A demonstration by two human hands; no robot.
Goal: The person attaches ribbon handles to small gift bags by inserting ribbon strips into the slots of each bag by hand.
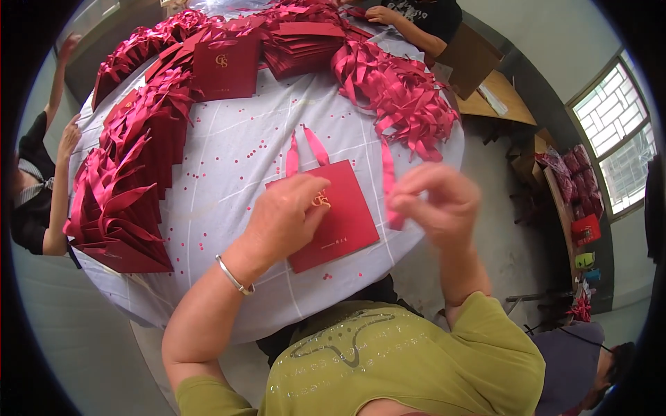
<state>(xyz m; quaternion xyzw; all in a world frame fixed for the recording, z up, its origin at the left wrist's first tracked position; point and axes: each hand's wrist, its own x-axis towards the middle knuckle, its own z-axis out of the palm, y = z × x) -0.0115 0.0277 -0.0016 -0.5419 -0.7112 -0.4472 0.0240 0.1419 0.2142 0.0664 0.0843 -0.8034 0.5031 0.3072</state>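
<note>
A dark red paper gift bag [347,222] with gold print lies flat on the table before me. Pink ribbon [316,147] sticks out past its far edge as a handle. My left hand [288,211] is over the bag's left part, its fingers half curled; thumb and forefinger stand apart, the other fingertips are hidden. To the right of the bag, my right hand [440,204] is raised and slightly blurred. Its thumb and forefinger pinch at a loose pink ribbon [388,170], whose upper end reaches toward the ribbon heap.
Red bags with pink ribbon handles [125,187] stand in rows along the left, with more stacked bags [302,48] at the back. A heap of ribbons [395,90] covers the right side. Small red dots [257,147] dot the white tablecloth [222,229]. Other people's hands [380,15] are around the table.
</note>
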